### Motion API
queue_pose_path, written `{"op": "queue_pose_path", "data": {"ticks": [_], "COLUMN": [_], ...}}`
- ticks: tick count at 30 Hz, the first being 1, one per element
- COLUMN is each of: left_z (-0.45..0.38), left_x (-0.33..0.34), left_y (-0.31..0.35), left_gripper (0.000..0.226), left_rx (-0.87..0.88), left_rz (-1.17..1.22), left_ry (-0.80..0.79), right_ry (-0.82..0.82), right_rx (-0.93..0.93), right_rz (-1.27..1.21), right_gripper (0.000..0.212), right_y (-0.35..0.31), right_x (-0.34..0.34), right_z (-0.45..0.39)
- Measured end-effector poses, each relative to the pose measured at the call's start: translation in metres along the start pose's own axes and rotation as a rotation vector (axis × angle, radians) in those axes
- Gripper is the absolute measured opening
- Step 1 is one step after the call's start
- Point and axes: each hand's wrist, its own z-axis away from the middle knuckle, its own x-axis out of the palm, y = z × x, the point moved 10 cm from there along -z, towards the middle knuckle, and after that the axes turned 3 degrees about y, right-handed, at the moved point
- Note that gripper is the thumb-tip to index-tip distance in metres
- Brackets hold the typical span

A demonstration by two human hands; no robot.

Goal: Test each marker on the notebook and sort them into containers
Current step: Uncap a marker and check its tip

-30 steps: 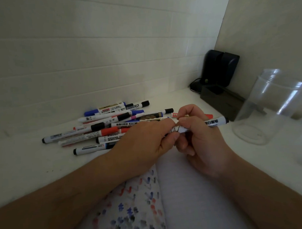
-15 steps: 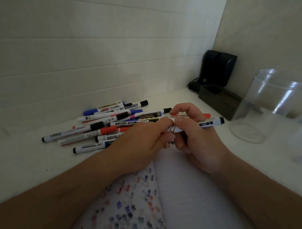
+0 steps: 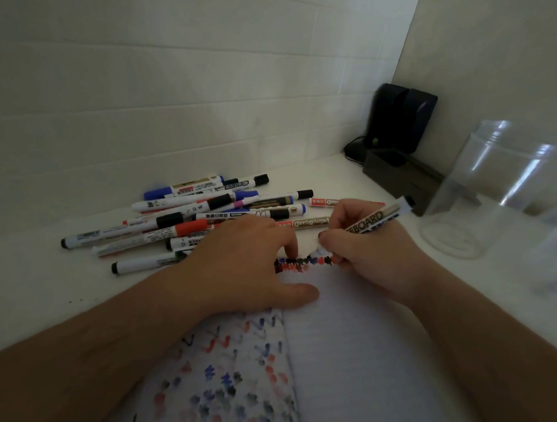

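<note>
My right hand (image 3: 376, 254) grips a white whiteboard marker (image 3: 373, 218) like a pen, its tip down at the top of the open notebook (image 3: 354, 350), beside a row of black, red and blue scribbles (image 3: 302, 263). The tip itself is hidden by my fingers. My left hand (image 3: 241, 262) rests on the notebook's left page, fingertips pressing near the scribbles, thumb stretched out. Whether it hides a cap I cannot tell. A pile of several markers (image 3: 192, 220) lies just beyond my left hand.
A tall clear plastic container (image 3: 491, 187) stands at the right, with part of another clear one (image 3: 553, 248) at the frame's edge. A black device (image 3: 400, 121) and a dark box (image 3: 402, 178) sit in the back corner. White walls close off the back and right.
Both hands were together on the marker, held level above the table. Now they have parted: my right hand has tilted the marker tip-down onto the page and my left hand lies on the notebook.
</note>
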Motion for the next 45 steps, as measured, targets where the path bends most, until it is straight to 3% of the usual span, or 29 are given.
{"op": "queue_pose_path", "data": {"ticks": [14,20,28,32,40,45], "left_z": [-0.002,-0.001,-0.002,-0.002,-0.001,-0.001], "left_x": [0.0,0.001,0.002,0.002,0.002,0.001], "left_y": [-0.001,-0.001,-0.001,-0.001,-0.001,0.001], "left_gripper": [0.059,0.06,0.06,0.059,0.06,0.06], "left_rx": [-0.006,-0.016,-0.012,-0.011,-0.014,-0.018], "left_rz": [-0.018,-0.01,-0.016,-0.014,-0.012,-0.014], "left_ry": [0.001,-0.01,-0.011,-0.01,-0.018,-0.024], "right_ry": [0.023,-0.003,0.01,0.03,-0.004,0.037], "right_rx": [0.071,0.104,0.056,0.074,0.065,0.042], "right_rz": [0.112,0.036,0.107,0.024,0.064,0.072], "right_gripper": [0.029,0.024,0.037,0.023,0.031,0.022], "right_y": [0.008,0.01,0.005,0.008,0.01,0.014], "right_x": [0.005,0.005,0.005,0.003,0.006,0.002], "right_z": [-0.001,0.002,0.002,0.002,0.001,-0.001]}}
